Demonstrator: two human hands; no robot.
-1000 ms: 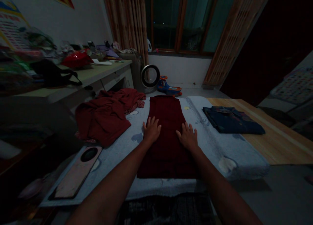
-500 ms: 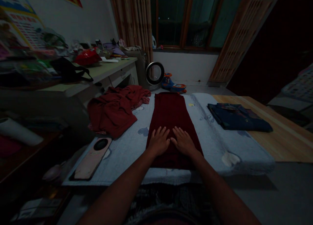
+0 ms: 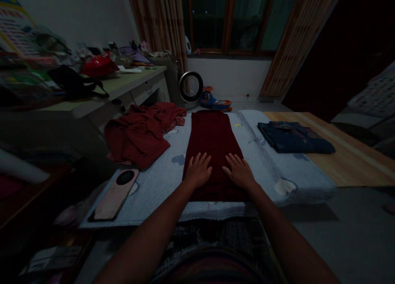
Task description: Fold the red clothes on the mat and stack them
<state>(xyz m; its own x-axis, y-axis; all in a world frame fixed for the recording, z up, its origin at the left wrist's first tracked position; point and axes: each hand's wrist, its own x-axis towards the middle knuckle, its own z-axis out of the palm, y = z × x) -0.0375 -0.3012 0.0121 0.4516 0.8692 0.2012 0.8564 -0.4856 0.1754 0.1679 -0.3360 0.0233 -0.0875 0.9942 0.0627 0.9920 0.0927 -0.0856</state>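
Head view, a dim room: a dark red cloth [image 3: 212,138] lies flat in a long strip on a pale blue blanket [image 3: 160,189], straight ahead of the person. Its long axis runs away from the body, toward the window [image 3: 208,25], with the short near edge close to the blanket's front. The left hand [image 3: 199,170] rests by the strip's left side and the right hand [image 3: 239,172] by its right, about equally close, with a band of red cloth between them. Most of the cloth's length stretches forward beyond the fingertips. Neither grip is closed: both hands are palm down, fingers spread, pinching nothing. In such poor light it is hard to tell how firmly they press. To the left is a loose heap of rust-red clothes [image 3: 135,138], with a pink phone [image 3: 115,197] nearer the person. On the right, a folded dark blue garment [image 3: 296,138] lies partly on the blanket and partly over a light wooden counter [image 3: 345,162].
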